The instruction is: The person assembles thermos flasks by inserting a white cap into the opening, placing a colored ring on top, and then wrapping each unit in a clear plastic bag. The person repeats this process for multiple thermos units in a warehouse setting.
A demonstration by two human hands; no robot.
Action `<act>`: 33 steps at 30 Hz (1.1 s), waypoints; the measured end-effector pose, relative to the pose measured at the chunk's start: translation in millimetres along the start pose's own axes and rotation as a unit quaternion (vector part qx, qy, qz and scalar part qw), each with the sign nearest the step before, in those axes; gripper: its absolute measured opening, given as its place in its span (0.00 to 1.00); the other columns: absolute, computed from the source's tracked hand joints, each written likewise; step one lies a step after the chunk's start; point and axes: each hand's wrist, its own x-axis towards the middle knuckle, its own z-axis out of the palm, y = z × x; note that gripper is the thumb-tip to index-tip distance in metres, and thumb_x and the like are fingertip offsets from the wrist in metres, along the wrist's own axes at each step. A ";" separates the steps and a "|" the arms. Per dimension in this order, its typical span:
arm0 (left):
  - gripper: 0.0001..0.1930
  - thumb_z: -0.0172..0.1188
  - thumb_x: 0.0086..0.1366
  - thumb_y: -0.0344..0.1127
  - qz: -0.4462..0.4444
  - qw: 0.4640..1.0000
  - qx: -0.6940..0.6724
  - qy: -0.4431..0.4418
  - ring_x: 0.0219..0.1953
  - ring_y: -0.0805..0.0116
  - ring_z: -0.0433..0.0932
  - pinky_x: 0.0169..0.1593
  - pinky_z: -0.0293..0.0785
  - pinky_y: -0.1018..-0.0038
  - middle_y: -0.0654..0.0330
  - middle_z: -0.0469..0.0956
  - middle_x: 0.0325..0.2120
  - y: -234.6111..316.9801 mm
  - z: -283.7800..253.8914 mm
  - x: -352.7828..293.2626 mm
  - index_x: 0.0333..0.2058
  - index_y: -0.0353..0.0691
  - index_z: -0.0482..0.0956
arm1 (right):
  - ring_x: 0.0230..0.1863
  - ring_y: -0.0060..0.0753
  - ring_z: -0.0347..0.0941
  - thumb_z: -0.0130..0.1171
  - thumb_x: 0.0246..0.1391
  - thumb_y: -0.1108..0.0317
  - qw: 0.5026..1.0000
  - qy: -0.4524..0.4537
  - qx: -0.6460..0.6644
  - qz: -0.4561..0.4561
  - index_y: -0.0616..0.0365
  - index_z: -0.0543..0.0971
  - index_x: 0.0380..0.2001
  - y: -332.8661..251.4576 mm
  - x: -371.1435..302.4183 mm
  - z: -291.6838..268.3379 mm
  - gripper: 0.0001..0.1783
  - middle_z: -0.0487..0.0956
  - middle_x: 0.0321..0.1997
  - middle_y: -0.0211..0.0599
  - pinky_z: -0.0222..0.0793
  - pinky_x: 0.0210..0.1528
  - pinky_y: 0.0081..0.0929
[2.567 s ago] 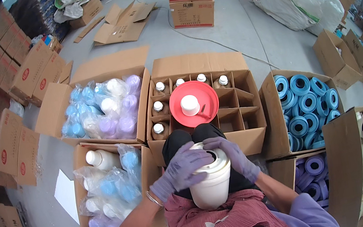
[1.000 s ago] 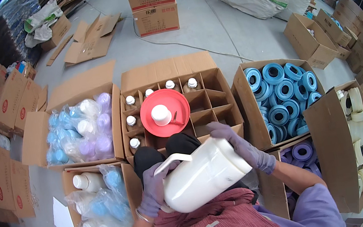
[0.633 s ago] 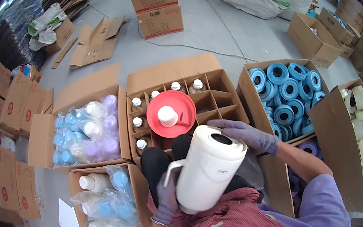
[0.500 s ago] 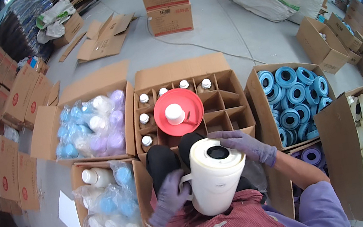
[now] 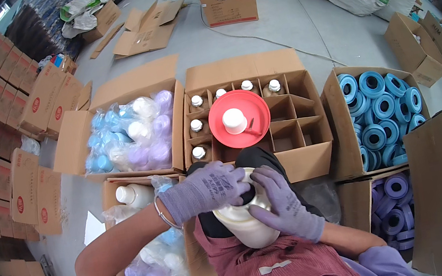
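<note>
Held close against the lap, the cream-white plastic jug (image 5: 244,224) stands upright so its mouth faces up. The left hand (image 5: 206,189), in a lilac knit glove, lies closed across the jug's top, covering the opening; whether anything sits under the palm I cannot tell. The right hand (image 5: 281,203), gloved alike, wraps the jug's side to steady it, fingers curled onto the shoulder. Just beyond the knees sits the brown cardboard box with dividers (image 5: 303,125), white-capped bottles (image 5: 196,126) filling its left and back cells, a round red plastic funnel (image 5: 239,119) resting on top. Blue foam rings (image 5: 381,107) fill the carton further right.
</note>
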 end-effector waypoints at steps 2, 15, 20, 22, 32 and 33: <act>0.16 0.57 0.64 0.47 0.002 1.000 0.009 -0.013 0.43 0.59 0.78 0.47 0.74 0.62 0.59 0.75 0.41 -11.0 7.5 -8.0 0.45 0.46 0.77 | 0.62 0.55 0.64 0.64 0.53 0.60 0.999 0.020 0.026 0.041 0.68 0.67 0.59 1.2 13.5 11.7 0.34 0.69 0.58 0.55 0.59 0.65 0.43; 0.19 0.60 0.61 0.49 0.013 0.999 -0.018 0.047 0.38 0.64 0.79 0.39 0.73 0.68 0.62 0.76 0.33 10.6 35.4 -64.2 0.44 0.43 0.75 | 0.54 0.41 0.76 0.47 0.59 0.73 0.847 -0.401 0.347 0.035 0.70 0.79 0.46 64.3 95.6 65.4 0.17 0.78 0.55 0.48 0.69 0.60 0.29; 0.16 0.57 0.63 0.49 0.035 0.993 0.057 0.094 0.33 0.65 0.79 0.34 0.75 0.68 0.62 0.74 0.28 18.4 33.1 -58.0 0.39 0.41 0.75 | 0.52 0.46 0.77 0.52 0.57 0.68 0.871 -0.368 0.322 -0.038 0.66 0.79 0.47 76.0 88.7 74.2 0.18 0.81 0.49 0.49 0.71 0.57 0.33; 0.17 0.53 0.65 0.47 -0.020 1.000 -0.018 0.007 0.30 0.61 0.81 0.32 0.76 0.66 0.55 0.77 0.26 23.6 25.2 -53.8 0.35 0.37 0.75 | 0.52 0.48 0.78 0.55 0.56 0.65 0.891 -0.353 0.272 -0.088 0.64 0.80 0.48 69.5 87.0 73.4 0.19 0.82 0.48 0.49 0.71 0.56 0.35; 0.15 0.49 0.71 0.40 -0.237 0.784 -0.571 0.057 0.25 0.64 0.80 0.35 0.77 0.68 0.60 0.79 0.21 1.7 36.5 -54.7 0.33 0.39 0.82 | 0.63 0.59 0.64 0.61 0.55 0.56 0.983 -0.126 0.038 -0.131 0.63 0.72 0.53 4.0 33.1 3.3 0.27 0.69 0.61 0.54 0.54 0.68 0.53; 0.13 0.49 0.72 0.36 -0.303 0.596 -0.733 0.129 0.24 0.68 0.78 0.34 0.77 0.70 0.63 0.77 0.20 -0.9 37.0 -51.0 0.35 0.37 0.81 | 0.65 0.58 0.63 0.60 0.55 0.51 0.968 -0.175 0.033 -0.174 0.63 0.71 0.53 5.5 29.2 -19.9 0.31 0.69 0.61 0.54 0.52 0.69 0.55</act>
